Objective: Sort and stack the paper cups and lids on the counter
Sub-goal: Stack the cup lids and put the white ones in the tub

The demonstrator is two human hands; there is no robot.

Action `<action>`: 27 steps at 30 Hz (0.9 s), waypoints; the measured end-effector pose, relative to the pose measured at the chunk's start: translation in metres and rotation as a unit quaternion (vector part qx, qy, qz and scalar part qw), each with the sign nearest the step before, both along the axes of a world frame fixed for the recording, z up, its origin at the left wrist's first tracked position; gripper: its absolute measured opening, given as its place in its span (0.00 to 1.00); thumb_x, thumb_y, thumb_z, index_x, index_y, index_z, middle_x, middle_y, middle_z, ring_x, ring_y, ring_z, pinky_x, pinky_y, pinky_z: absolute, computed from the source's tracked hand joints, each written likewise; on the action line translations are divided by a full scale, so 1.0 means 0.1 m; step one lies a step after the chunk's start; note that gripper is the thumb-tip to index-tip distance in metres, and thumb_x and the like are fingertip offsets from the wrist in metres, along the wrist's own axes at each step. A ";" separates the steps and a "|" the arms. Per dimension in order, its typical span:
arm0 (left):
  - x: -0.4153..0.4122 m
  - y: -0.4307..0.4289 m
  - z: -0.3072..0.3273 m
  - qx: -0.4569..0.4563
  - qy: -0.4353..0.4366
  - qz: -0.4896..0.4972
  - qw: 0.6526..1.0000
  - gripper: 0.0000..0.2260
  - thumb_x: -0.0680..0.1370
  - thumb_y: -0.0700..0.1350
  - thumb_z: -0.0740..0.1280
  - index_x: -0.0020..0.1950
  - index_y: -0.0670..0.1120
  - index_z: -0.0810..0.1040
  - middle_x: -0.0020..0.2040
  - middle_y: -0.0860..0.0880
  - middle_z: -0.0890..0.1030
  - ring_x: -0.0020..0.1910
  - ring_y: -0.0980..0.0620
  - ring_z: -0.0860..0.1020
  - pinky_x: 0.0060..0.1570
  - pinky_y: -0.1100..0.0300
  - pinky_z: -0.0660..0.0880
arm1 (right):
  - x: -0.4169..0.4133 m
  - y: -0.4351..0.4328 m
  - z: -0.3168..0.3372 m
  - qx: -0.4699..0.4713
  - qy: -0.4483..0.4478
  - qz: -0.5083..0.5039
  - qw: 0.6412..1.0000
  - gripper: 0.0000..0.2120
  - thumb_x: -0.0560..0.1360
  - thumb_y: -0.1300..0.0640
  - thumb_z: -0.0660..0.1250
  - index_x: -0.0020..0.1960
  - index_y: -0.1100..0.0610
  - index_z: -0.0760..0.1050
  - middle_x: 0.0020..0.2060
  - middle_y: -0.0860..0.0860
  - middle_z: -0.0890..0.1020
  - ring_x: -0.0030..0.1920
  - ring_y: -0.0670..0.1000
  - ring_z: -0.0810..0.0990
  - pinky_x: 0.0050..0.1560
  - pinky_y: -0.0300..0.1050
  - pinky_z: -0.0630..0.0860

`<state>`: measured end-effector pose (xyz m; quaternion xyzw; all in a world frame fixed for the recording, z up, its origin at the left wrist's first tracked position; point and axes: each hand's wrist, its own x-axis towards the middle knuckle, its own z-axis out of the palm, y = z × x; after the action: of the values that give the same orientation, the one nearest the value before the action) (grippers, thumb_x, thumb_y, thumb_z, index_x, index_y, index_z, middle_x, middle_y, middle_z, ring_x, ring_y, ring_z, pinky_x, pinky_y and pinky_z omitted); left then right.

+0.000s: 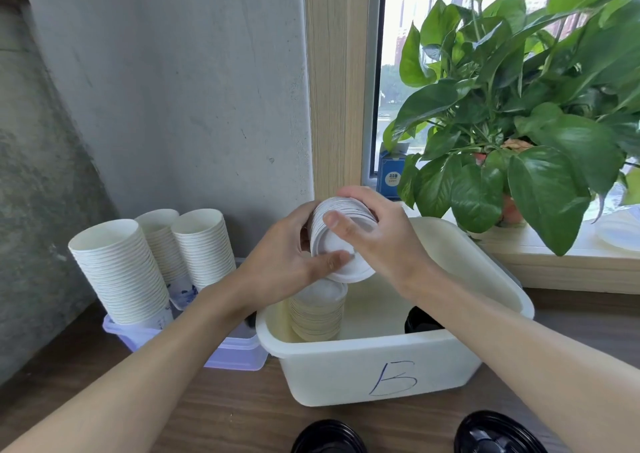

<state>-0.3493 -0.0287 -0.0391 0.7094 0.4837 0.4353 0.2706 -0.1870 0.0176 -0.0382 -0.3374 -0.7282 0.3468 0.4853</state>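
I hold a stack of white lids (341, 244) tilted on its side above the white bin marked B (381, 369). My left hand (287, 262) grips the stack from the left, thumb across the front lid. My right hand (377, 234) grips it from the top and right. Inside the bin a second stack of white lids (318, 310) stands at the left, and a stack of black lids (420, 321) sits at the right. Three tall stacks of white paper cups (121, 272) lean in a pale purple tub (235, 352) to the left.
Two black lids (329, 438) (495, 433) lie on the wooden counter at the near edge. A leafy potted plant (519, 123) fills the window sill at the right, with a blue carton (391, 175) behind it. A grey concrete wall rises at the left.
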 end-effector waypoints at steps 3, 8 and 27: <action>-0.01 -0.01 0.00 0.009 -0.007 -0.003 1.000 0.22 0.75 0.43 0.77 0.67 0.46 0.77 0.56 0.51 0.85 0.56 0.54 0.83 0.54 0.62 0.77 | -0.02 -0.01 0.02 0.007 0.001 -0.009 1.000 0.24 0.66 0.37 0.71 0.57 0.48 0.77 0.50 0.44 0.81 0.51 0.41 0.79 0.54 0.39 0.76; -0.02 0.00 -0.01 0.008 -0.018 -0.018 1.000 0.22 0.73 0.46 0.76 0.65 0.46 0.78 0.55 0.49 0.85 0.55 0.51 0.83 0.56 0.57 0.80 | -0.03 -0.03 0.02 0.021 0.013 -0.022 0.999 0.20 0.67 0.40 0.73 0.52 0.53 0.79 0.47 0.50 0.82 0.50 0.49 0.80 0.53 0.49 0.77; 0.00 0.00 -0.01 -0.024 -0.005 -0.001 1.000 0.27 0.72 0.48 0.76 0.69 0.47 0.74 0.57 0.51 0.84 0.55 0.55 0.84 0.55 0.56 0.81 | 0.06 -0.03 0.01 0.017 -0.019 0.001 1.000 0.29 0.63 0.32 0.67 0.58 0.46 0.75 0.52 0.41 0.80 0.55 0.41 0.78 0.56 0.39 0.74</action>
<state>-0.3496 -0.0289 -0.0397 0.7005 0.4924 0.4271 0.2907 -0.1812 0.0150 -0.0374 -0.3348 -0.7432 0.3289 0.4769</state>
